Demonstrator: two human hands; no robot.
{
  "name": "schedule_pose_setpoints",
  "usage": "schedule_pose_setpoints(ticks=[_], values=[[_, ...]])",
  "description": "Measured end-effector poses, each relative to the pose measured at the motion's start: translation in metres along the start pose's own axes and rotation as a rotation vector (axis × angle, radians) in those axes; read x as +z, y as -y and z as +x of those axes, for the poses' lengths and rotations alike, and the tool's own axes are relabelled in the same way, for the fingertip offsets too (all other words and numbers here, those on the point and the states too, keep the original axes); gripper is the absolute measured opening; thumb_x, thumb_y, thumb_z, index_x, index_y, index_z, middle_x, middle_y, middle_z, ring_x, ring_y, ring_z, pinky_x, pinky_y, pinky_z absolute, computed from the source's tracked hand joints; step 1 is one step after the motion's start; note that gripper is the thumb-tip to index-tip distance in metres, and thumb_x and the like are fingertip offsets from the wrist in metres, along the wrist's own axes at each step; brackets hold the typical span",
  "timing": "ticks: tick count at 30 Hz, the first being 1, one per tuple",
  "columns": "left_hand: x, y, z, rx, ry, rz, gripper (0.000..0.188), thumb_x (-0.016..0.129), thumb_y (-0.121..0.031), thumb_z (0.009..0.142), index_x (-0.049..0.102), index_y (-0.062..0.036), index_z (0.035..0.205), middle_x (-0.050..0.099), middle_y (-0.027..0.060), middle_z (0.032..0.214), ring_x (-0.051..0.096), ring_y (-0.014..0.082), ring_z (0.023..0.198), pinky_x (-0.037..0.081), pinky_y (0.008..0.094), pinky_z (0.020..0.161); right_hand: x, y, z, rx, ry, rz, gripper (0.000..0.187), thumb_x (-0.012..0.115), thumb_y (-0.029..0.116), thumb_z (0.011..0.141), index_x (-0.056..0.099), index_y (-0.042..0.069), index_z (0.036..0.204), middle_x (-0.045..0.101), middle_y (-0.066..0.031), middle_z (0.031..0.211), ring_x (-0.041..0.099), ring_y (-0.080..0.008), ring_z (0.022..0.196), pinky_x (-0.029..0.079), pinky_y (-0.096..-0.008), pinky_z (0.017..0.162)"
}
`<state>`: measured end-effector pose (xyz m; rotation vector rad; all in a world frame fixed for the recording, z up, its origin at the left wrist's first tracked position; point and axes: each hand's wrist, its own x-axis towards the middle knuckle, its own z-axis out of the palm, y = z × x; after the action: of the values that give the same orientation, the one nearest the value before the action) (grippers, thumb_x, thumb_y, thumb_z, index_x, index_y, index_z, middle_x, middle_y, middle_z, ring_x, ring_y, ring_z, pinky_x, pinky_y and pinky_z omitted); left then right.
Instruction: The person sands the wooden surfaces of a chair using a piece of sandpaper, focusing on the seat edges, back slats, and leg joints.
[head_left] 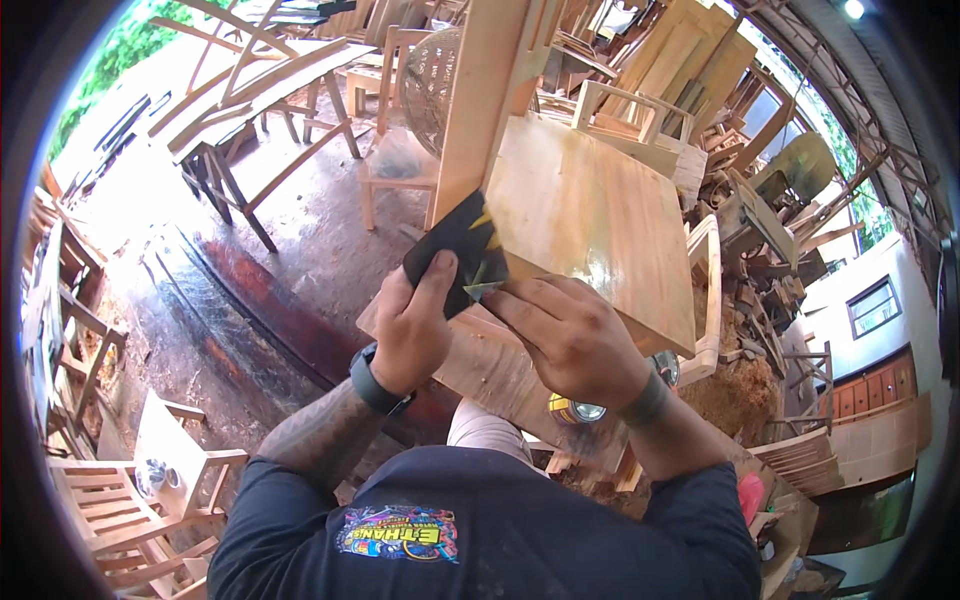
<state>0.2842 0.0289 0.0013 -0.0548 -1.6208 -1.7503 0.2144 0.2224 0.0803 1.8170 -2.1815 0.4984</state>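
Note:
In front of my chest my left hand [418, 320] grips a flat black packet or folded sheet [448, 243] with yellow jagged marks, its thumb pressed on the face. My right hand [568, 325] is closed at the lower right corner, fingers pinching the edge, where a small greenish flap [487, 278] sticks out. Whether it is a plastic packet or a coated sheet I cannot tell. Just beyond the hands stands a pale wooden chair, with a broad, glossy seat panel [600, 215] and a tall upright board [480, 110].
Under the chair is a wooden bench top [500, 372], with a yellow-labelled can [576, 408] near my right forearm. A long work table [260, 90] stands far left. Wooden chairs [145, 510] sit near left. Stacked boards [690, 60] and a sawdust heap [735, 400] lie to the right.

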Motion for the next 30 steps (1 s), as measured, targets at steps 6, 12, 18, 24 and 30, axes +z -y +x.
schedule_pose_setpoints(ticks=[6, 12, 18, 24, 30], values=[[0.003, -0.003, 0.033, -0.064, -0.085, -0.228, 0.032, 0.055, -0.018, 0.115, 0.071, 0.0063, 0.127, 0.075, 0.0047, 0.11, 0.064, 0.0095, 0.099, 0.053, 0.0282, 0.089, -0.007, -0.002, 0.007, -0.013, 0.027, -0.102, 0.045, 0.069, 0.004, 0.089, 0.072, 0.007, 0.134, 0.073, -0.0117, 0.126, 0.07, -0.0322, 0.112, 0.055, -0.0438, 0.097], [-0.068, 0.042, 0.03, 0.188, -0.315, 0.371, 0.03, 0.061, -0.004, 0.106, 0.069, 0.0063, 0.133, 0.076, 0.0163, 0.121, 0.072, 0.0254, 0.106, 0.056, 0.0365, 0.094, -0.054, -0.105, 0.028, 0.312, 0.063, 0.035, 0.03, 0.061, 0.011, 0.102, 0.076, 0.014, 0.127, 0.076, -0.0131, 0.119, 0.073, -0.0342, 0.108, 0.057, -0.0465, 0.096], [-0.122, 0.089, -0.032, 0.269, -0.247, 1.098, 0.045, 0.067, 0.005, 0.091, 0.068, 0.0064, 0.135, 0.074, 0.0241, 0.127, 0.068, 0.0482, 0.113, 0.053, 0.049, 0.103, -0.063, -0.305, 0.101, 0.466, 0.253, -0.189, 0.029, 0.063, 0.023, 0.105, 0.076, 0.014, 0.13, 0.077, -0.0175, 0.12, 0.072, -0.038, 0.112, 0.057, -0.046, 0.097], [-0.161, 0.092, -0.077, 0.035, -0.167, 1.077, 0.043, 0.064, 0.006, 0.092, 0.067, 0.0078, 0.135, 0.072, 0.0279, 0.129, 0.068, 0.0472, 0.114, 0.053, 0.0489, 0.103, 0.002, -0.409, 0.155, 0.435, 0.371, -0.385, 0.034, 0.065, 0.026, 0.104, 0.075, 0.015, 0.134, 0.076, -0.0185, 0.127, 0.07, -0.0388, 0.12, 0.054, -0.045, 0.106], [-0.161, 0.11, -0.079, -0.317, -0.421, 0.339, 0.027, 0.057, 0.0, 0.108, 0.067, 0.0112, 0.13, 0.071, 0.0199, 0.122, 0.071, 0.0303, 0.113, 0.055, 0.039, 0.098, 0.024, -0.443, 0.183, 0.525, 0.4, -0.274, 0.035, 0.063, 0.026, 0.104, 0.074, 0.016, 0.136, 0.074, -0.018, 0.132, 0.069, -0.0378, 0.122, 0.053, -0.0452, 0.108]])
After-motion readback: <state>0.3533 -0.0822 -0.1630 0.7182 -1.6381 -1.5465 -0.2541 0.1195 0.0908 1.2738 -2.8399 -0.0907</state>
